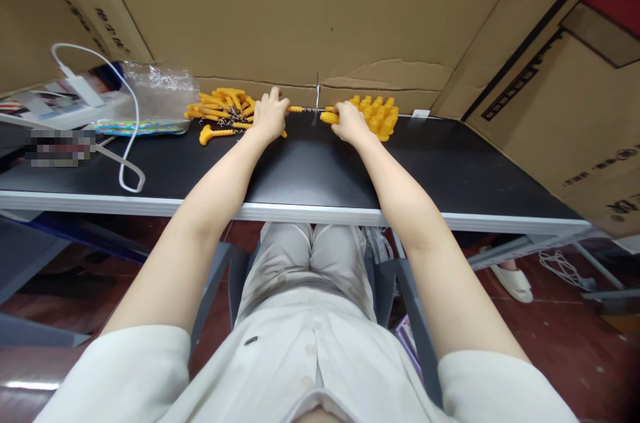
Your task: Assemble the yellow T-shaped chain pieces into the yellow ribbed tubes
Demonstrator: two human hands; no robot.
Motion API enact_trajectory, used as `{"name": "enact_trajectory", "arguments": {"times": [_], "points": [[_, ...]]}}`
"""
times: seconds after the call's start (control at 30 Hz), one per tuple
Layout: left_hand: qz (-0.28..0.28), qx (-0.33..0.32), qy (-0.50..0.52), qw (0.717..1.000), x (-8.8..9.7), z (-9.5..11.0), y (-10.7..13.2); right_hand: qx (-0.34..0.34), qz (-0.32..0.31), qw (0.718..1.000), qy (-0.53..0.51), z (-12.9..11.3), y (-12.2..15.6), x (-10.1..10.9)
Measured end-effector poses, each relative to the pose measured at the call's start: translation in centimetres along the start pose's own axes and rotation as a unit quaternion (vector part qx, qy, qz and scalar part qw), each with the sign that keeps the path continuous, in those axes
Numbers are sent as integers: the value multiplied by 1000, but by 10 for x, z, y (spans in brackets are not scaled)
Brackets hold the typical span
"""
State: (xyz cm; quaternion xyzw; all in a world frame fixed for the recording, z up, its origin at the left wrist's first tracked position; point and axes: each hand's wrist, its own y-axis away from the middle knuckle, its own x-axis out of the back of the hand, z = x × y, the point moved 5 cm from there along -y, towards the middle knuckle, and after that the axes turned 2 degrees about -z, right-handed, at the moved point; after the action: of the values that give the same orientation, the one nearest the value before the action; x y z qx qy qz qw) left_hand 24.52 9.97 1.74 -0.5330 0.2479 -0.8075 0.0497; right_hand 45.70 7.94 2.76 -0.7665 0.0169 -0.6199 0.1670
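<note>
My left hand (270,116) is closed around a yellow plastic handle (295,109), whose end sticks out past my fingers. A thin metal chain or coil (310,109) runs from it toward my right hand (350,121). That hand is closed on another yellow plastic piece (329,117), largely covered by the fingers. Left of my left hand lies a loose pile of yellow handles (230,99) with tangled metal chains; one curved-ended handle (215,134) lies in front. Touching or just beyond my right hand, yellow pieces (383,117) sit in tidy rows.
The black table (310,169) has a silver front edge and cardboard walls (320,9) behind and at the sides. At left are a clear plastic bag (160,93), a white charger with cable (85,89) and papers. A small white piece (421,113) lies back right.
</note>
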Motion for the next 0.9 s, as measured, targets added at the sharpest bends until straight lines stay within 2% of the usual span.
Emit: {"name": "enact_trajectory", "arguments": {"times": [0.3, 0.43, 0.63, 0.77, 0.9], "points": [[-11, -14, -3, 1000, 7, 12, 6, -22, -5, 1000, 4, 1, 2, 3], [-19, -32, -30, 999, 5, 11, 3, -14, 13, 1000, -3, 6, -2, 0], [-19, -64, 2, 998, 1, 10, 0, -33, 15, 999, -12, 9, -2, 0], [-30, -83, 12, 996, -3, 13, -1, 23, 11, 1000, -15, -2, 1, 3], [-13, -98, 35, 995, -9, 12, -3, 61, 15, 998, -22, -11, 4, 6]]}}
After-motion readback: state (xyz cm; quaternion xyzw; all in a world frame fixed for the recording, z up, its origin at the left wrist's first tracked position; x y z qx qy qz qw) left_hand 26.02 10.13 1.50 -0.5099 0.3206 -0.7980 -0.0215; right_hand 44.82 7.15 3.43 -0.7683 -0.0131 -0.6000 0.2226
